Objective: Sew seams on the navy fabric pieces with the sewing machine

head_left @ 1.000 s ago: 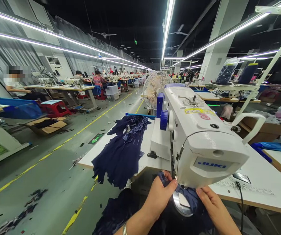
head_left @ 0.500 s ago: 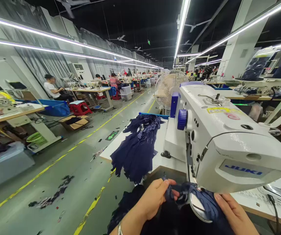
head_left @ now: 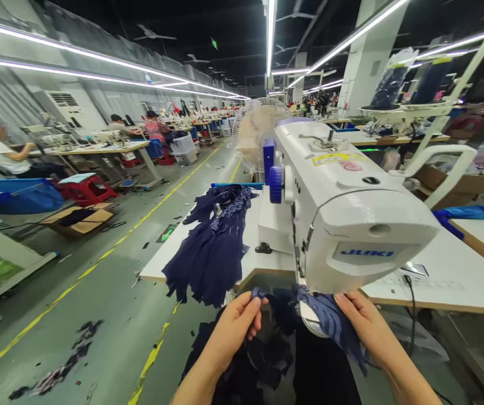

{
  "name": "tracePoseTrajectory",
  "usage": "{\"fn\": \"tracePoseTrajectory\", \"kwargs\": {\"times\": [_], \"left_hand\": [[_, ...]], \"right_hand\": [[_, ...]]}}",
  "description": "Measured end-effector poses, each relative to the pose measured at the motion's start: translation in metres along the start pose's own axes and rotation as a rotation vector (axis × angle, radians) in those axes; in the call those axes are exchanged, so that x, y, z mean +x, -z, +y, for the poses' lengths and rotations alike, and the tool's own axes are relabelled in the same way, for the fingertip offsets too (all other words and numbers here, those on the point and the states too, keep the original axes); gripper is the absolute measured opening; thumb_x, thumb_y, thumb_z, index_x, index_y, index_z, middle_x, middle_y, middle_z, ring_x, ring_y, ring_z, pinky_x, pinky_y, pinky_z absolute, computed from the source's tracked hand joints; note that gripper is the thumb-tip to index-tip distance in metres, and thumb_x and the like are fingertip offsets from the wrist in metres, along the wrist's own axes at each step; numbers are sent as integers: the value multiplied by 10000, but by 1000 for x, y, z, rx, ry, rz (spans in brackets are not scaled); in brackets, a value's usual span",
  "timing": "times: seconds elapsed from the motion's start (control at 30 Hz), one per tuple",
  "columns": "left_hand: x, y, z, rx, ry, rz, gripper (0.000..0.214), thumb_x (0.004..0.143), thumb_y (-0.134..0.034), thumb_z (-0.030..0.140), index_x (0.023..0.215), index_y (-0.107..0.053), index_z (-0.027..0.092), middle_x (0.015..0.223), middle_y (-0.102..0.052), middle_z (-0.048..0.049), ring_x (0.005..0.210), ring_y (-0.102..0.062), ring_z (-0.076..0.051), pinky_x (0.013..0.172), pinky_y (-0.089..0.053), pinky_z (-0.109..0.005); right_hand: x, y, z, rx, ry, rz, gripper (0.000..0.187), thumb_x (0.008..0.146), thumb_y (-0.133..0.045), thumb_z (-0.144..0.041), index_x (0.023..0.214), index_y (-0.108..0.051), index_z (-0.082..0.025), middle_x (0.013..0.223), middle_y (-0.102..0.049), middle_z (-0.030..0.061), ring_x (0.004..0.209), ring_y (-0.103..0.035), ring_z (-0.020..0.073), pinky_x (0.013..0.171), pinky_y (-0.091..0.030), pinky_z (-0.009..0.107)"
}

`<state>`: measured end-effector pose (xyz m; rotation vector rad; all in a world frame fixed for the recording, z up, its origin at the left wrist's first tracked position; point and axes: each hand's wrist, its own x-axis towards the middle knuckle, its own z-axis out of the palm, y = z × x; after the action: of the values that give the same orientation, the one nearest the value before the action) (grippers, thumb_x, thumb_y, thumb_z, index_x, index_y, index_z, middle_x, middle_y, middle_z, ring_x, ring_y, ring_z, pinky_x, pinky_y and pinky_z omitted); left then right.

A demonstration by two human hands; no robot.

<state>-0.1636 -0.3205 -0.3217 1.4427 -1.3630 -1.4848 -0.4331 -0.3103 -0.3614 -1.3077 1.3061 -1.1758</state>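
Observation:
A white sewing machine (head_left: 364, 225) marked JUKI stands before me, its narrow metal bed (head_left: 312, 319) sticking out under the head. Navy fabric (head_left: 330, 315) with a ruffled or pleated surface lies over that bed, passing beneath the needle area, which the head mostly hides. Left of the bed, my left hand (head_left: 240, 320) is closed, pinching a gathered end of the navy cloth between thumb and fingers. My right hand (head_left: 362, 320) grips the fabric's right side, thumb on top and the other fingers partly hidden. Thin dark cloth (head_left: 273, 354) hangs below, between the hands.
A pile of navy pieces (head_left: 212, 242) covers the left part of the white table (head_left: 153, 270). Behind the machine stands a large fan (head_left: 259, 129). A phone-like device (head_left: 417, 270) with a cable lies at right. Scraps (head_left: 77, 349) litter the aisle; people sit at machines farther left.
My view has swung right, shifting everything leftward in the picture. The left hand holds less bunched cloth, and the dark cloth hanging between my hands shows more. Both hands keep hold of the fabric.

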Motion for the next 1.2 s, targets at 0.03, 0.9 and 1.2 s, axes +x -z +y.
{"fn": "tracePoseTrajectory", "kwargs": {"times": [0.03, 0.9, 1.2], "left_hand": [[0, 1, 1, 0, -4, 6, 458, 822, -528, 555, 968, -606, 128, 573, -494, 43, 491, -417, -70, 470, -332, -176], [-9, 3, 5, 277, 40, -345, 386, 889, -459, 481, 904, -606, 125, 501, -367, 75, 472, -310, -73, 470, -233, -198], [-22, -40, 30, 370, -32, -684, 274, 842, -536, 396, 768, -657, 161, 618, -495, 30, 556, -389, -99, 521, -317, -205]], "right_hand": [[0, 0, 0, -6, 12, -4, 322, 859, -479, -528, 825, -561, -219, 810, -595, 18, 869, -560, 199, 809, -454, 262], [-104, 72, 157, -274, -410, -185, 448, 711, -487, -645, 567, -440, -224, 594, -505, 17, 604, -514, 199, 608, -453, 310], [-80, -5, 62, -17, -153, -260, 484, 927, -280, -522, 1287, -509, -295, 1339, -530, 35, 1252, -452, 224, 1073, -317, 376]]}}
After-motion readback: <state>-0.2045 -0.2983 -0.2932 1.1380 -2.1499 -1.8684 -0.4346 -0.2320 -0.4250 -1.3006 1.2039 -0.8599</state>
